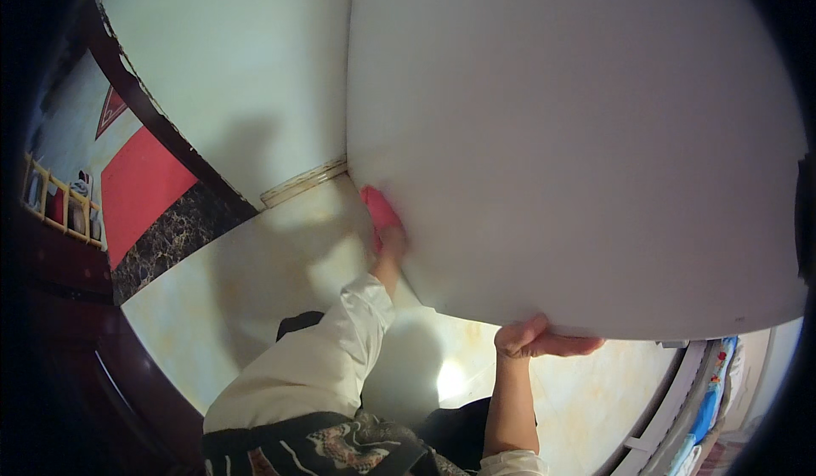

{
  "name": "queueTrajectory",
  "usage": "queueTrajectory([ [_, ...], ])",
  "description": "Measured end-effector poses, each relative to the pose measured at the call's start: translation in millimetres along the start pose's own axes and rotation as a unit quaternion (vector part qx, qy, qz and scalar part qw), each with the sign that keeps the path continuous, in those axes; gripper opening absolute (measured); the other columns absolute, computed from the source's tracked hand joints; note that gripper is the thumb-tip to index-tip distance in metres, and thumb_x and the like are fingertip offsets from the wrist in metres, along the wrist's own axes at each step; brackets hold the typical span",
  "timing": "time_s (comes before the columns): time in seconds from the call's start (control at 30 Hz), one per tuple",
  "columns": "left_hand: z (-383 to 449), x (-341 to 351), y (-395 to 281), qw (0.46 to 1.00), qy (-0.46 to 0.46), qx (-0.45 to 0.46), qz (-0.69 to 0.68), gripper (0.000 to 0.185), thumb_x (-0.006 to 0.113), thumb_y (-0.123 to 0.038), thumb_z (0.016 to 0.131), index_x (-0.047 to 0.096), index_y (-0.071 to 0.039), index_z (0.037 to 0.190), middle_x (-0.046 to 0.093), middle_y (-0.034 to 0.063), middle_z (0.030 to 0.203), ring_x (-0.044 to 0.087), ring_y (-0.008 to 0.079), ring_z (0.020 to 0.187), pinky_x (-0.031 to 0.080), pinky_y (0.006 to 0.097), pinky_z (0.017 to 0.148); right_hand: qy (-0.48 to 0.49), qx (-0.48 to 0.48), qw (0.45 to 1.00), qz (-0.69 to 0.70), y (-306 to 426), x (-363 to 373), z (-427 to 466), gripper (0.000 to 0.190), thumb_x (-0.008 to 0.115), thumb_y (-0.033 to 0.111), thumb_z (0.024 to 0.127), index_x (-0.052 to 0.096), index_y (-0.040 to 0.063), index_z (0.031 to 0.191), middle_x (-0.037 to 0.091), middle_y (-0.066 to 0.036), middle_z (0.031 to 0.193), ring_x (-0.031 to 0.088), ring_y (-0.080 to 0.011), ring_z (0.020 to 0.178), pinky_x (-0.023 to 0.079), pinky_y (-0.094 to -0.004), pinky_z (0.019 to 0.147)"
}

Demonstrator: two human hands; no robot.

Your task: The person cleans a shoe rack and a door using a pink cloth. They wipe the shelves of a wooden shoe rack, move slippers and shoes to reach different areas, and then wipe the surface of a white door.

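Observation:
A large grey-white flat panel (574, 157) fills the right and centre of the view, its kind not plain. My left hand (390, 240) is at the panel's left edge, shut on a pink cloth (381, 211) that touches that edge low down near the wall corner. At the panel's near edge, my right hand (542, 341) presses from below with the thumb up against it and the fingers stretched along the edge; some of its fingertips are hidden.
A pale wall (223, 61) with a baseboard (303, 183) stands at the left, above the light tiled floor (255, 259). Dark reddish furniture (95, 361) is at the lower left. A bed-like frame with colourful bedding (707, 412) lies at the lower right.

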State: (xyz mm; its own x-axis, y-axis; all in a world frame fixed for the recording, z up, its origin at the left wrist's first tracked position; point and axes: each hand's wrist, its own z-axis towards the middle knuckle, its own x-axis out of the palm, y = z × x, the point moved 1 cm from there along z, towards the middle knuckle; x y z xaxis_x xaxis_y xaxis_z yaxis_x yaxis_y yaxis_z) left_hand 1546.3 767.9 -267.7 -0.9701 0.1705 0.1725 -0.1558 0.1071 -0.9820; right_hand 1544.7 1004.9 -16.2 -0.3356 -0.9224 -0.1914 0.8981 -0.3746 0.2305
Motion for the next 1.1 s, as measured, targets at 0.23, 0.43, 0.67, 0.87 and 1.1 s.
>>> queueTrajectory([
  [0.23, -137.9, -4.2, 1.7, 0.955, 0.079, -0.275, -0.073, 0.055, 0.057, -0.027, 0.095, 0.040, -0.005, 0.142, 0.045, 0.0112, 0.138, 0.042, 0.0260, 0.130, 0.033, 0.0380, 0.111, 0.024, -0.017, 0.998, 0.056, -0.2, 5.2, 0.8, 0.087, 0.048, 0.003, 0.086, -0.003, 0.016, 0.156, 0.009, -0.016, 0.154, 0.017, -0.0317, 0.141, 0.016, -0.0528, 0.112],
  [0.43, -174.4, 41.4, -140.5, 0.922, 0.098, -0.286, -0.241, 0.054, 0.054, -0.029, 0.096, 0.040, -0.006, 0.142, 0.044, 0.0105, 0.137, 0.041, 0.0255, 0.129, 0.033, 0.0374, 0.110, 0.080, -0.036, 0.994, 0.068, -7.4, 0.6, -11.3, 0.090, 0.055, 0.006, 0.080, 0.006, 0.005, 0.156, 0.000, -0.026, 0.159, 0.000, -0.0495, 0.147, 0.006, -0.0618, 0.115],
  [0.67, -251.4, 34.0, -288.4, 0.954, 0.183, 0.102, -0.216, 0.059, 0.050, -0.038, 0.098, 0.037, -0.004, 0.145, 0.040, 0.0137, 0.144, 0.035, 0.0267, 0.135, 0.030, 0.0361, 0.112, 0.121, 0.298, 0.874, 0.365, 8.0, -68.6, -13.2, 0.071, 0.053, 0.015, 0.091, 0.020, 0.003, 0.152, 0.023, -0.019, 0.157, 0.026, -0.0372, 0.144, 0.028, -0.0485, 0.115],
  [0.87, -288.4, -9.5, -287.2, 0.730, 0.550, 0.390, 0.109, 0.055, 0.050, -0.030, 0.100, 0.039, 0.003, 0.142, 0.034, 0.0242, 0.150, 0.036, 0.0334, 0.139, 0.034, 0.0430, 0.110, 0.053, 0.493, 0.710, 0.499, 21.1, -114.9, -6.6, 0.082, 0.063, 0.047, 0.092, 0.022, 0.007, 0.151, 0.039, -0.014, 0.146, 0.042, -0.0272, 0.134, 0.036, -0.0394, 0.108],
  [1.1, -283.4, -5.8, -306.8, 0.696, 0.496, 0.507, 0.107, 0.020, 0.061, -0.005, 0.087, 0.067, 0.003, 0.104, 0.068, 0.0212, 0.108, 0.068, 0.0328, 0.096, 0.047, 0.0462, 0.096, 0.090, 0.465, 0.837, 0.274, -0.1, -139.0, 4.9, 0.033, 0.037, 0.026, 0.104, 0.056, -0.001, 0.106, 0.064, -0.007, 0.088, 0.060, -0.0165, 0.078, 0.048, -0.0302, 0.078],
])
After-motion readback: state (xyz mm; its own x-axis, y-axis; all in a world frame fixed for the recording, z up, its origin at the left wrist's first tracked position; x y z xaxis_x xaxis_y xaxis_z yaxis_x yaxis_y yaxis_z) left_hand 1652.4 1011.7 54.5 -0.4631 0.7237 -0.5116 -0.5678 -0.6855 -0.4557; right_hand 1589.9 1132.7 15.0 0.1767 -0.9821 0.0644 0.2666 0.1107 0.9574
